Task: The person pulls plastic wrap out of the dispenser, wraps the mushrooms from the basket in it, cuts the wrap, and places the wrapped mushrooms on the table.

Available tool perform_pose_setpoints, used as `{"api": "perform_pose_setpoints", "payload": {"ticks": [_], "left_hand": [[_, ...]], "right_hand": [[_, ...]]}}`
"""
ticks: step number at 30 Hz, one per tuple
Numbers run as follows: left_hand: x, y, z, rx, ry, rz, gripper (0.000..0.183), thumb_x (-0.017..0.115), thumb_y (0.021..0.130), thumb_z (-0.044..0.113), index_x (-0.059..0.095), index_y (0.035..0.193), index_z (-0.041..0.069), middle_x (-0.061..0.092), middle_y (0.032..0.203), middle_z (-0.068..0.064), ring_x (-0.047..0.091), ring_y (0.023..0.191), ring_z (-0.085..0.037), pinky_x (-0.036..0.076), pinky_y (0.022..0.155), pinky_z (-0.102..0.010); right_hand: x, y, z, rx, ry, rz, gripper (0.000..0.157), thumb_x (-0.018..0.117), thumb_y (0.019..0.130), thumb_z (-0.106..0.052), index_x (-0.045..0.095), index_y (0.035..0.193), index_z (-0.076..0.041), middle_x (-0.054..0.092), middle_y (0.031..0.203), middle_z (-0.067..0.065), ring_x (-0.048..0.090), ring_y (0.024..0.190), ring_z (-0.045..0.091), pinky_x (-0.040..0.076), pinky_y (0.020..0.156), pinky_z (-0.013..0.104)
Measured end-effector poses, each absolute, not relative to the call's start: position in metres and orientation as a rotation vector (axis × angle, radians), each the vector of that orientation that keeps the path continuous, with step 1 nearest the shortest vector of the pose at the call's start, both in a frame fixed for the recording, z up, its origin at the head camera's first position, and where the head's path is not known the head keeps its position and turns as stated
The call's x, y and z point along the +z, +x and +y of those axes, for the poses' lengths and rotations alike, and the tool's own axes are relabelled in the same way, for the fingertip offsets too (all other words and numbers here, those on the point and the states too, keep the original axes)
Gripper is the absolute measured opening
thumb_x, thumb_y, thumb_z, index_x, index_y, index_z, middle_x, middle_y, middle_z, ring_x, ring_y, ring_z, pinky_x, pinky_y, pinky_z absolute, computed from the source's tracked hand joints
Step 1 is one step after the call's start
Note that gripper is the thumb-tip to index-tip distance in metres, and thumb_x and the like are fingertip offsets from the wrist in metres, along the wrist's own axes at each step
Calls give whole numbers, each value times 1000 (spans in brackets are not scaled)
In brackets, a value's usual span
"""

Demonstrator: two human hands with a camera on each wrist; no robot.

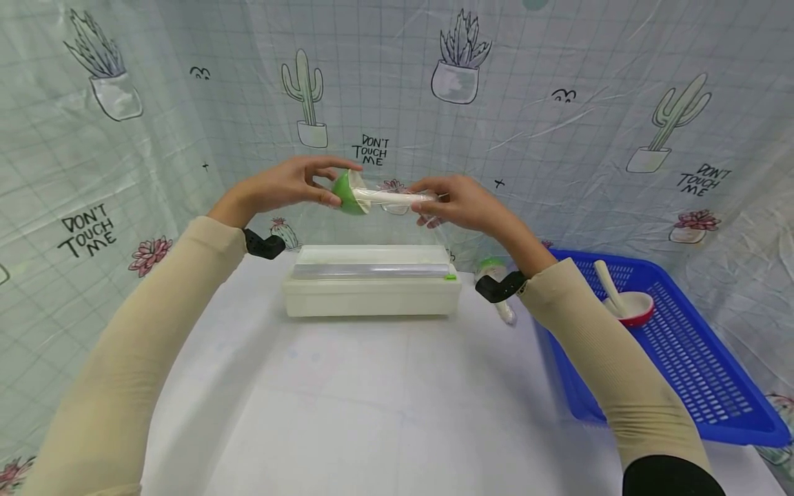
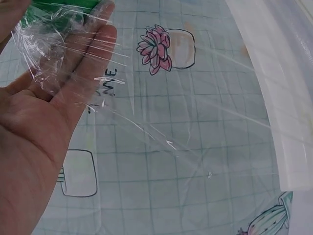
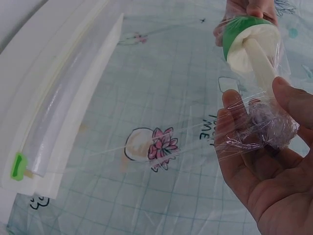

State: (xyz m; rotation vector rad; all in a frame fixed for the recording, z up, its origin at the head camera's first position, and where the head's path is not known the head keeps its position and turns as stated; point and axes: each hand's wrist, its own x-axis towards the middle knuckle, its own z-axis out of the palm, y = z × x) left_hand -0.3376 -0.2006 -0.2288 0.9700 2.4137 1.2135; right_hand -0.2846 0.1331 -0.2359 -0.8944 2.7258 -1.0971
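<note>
A ladle (image 1: 397, 198) with a green-backed bowl and white handle is held level above the box, clear plastic wrap (image 3: 274, 125) clinging around it. My left hand (image 1: 288, 182) grips the bowl (image 3: 249, 41), thumb below and fingers above. The right hand (image 1: 462, 203) pinches the handle's end, where the wrap is bunched between thumb and fingers. Thin stretched film runs from the ladle toward the white cling film dispenser (image 1: 372, 296), which stands on the table just below. Its green slide cutter (image 3: 18, 166) sits at the right end of the clear strip.
At the right, a blue basket (image 1: 695, 358) holds a red-and-white ladle (image 1: 635, 308). Another film-wrapped ladle (image 1: 505, 311) with green on it lies beside the dispenser, partly behind my right wrist. A printed curtain (image 1: 397, 83) hangs close behind the white table (image 1: 372, 399).
</note>
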Motion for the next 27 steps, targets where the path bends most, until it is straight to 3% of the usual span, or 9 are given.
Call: {"api": "perform_pose_setpoints", "payload": {"ticks": [3,15,27], "left_hand": [[-228,-338,-200,1205,979,2413,63,77,93,23,51,149,35,57,133,-8,62,116,-26,45,105,-49],[-220,-341,-199,1181,1009,2420,62,77,93,20,52,148,34,60,131,-8,65,113,-26,46,104,-46],[-216,-340,-199,1149,987,2439,64,76,94,22,49,151,33,57,134,-8,60,120,-24,40,109,-51]], "right_hand": [[-235,-284,133,-1094,-892,2730,40,64,103,-27,62,140,-14,74,101,13,74,88,24,61,78,35],[-233,-283,134,-1133,-888,2718,40,64,102,-26,63,139,-12,74,105,15,74,91,30,62,78,35],[-233,-283,134,-1121,-914,2735,40,63,103,-26,62,140,-12,75,105,15,73,93,29,61,77,34]]}}
